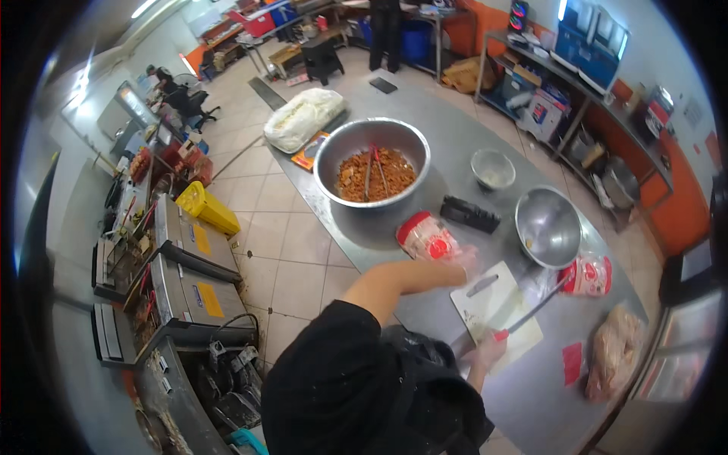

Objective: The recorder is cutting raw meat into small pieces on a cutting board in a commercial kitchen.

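My right hand [489, 348] grips a long knife [534, 310] by its red handle, the blade reaching over the edge of a white cutting board [526, 335] towards the steel bowl. On the board lies a small grey elongated piece [482, 285]. My left hand [465, 260], in a clear plastic glove, is at the near end of a red-and-white printed plastic bag [429, 236]; its fingers are blurred, and I cannot tell whether they hold the bag. A black oblong object [471, 214] lies just beyond this bag.
On the steel table [421, 108] stand a large metal basin [324, 165] of reddish-brown food with tongs [375, 170], a small bowl [492, 169] and a wide steel bowl [546, 227]. Another printed bag [588, 276] and a bagged bulky item [614, 352] lie right. A person [387, 34] stands beyond.
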The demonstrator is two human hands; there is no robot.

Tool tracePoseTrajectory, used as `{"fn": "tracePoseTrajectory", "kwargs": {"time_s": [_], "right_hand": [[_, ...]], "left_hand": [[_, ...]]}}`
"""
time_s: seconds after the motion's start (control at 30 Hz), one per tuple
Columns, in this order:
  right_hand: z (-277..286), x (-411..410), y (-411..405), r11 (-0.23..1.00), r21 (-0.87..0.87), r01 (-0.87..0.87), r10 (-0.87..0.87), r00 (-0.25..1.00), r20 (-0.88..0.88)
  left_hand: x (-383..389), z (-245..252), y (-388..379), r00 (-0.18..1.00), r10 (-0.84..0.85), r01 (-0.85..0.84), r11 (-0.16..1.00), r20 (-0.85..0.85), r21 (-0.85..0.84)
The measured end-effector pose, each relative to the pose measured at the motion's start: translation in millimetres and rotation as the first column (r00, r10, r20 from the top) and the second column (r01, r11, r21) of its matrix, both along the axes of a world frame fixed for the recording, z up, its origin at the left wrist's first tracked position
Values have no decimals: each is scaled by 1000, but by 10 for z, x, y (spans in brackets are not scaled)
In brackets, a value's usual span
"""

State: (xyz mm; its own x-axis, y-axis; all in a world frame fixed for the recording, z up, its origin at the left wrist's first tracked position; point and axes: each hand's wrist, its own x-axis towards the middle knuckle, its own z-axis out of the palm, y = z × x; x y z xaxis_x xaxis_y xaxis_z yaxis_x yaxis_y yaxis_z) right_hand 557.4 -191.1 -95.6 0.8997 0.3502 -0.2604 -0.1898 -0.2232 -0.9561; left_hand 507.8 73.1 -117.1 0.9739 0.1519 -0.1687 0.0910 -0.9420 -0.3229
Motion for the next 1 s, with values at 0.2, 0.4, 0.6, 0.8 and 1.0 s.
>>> {"fn": "tracePoseTrajectory", "kwargs": {"time_s": [0.2, 0.4, 0.6, 0.8, 1.0], "right_hand": [[-170, 105, 92, 995, 81, -60, 60, 998, 5], [-98, 153, -122, 986, 28, 165, -162, 983, -88], [-32, 104, -294, 967, 64, 247, -236, 961, -143], [-21, 117, -277, 972, -61, 227, -233, 966, -108], [-135, 143, -342, 975, 100, 200, -185, 973, -141]], "left_hand": [[-478, 1020, 396, 982, 156, -170, 974, -103, -149], [-406, 1395, 494, 989, 3, -22, 992, -151, -125], [-500, 1339, 635, 997, 70, -68, 991, 17, -114], [-581, 1803, 659, 974, 227, -223, 952, -6, -212], [-740, 2178, 599, 862, 500, -408, 781, 81, -473]]}}
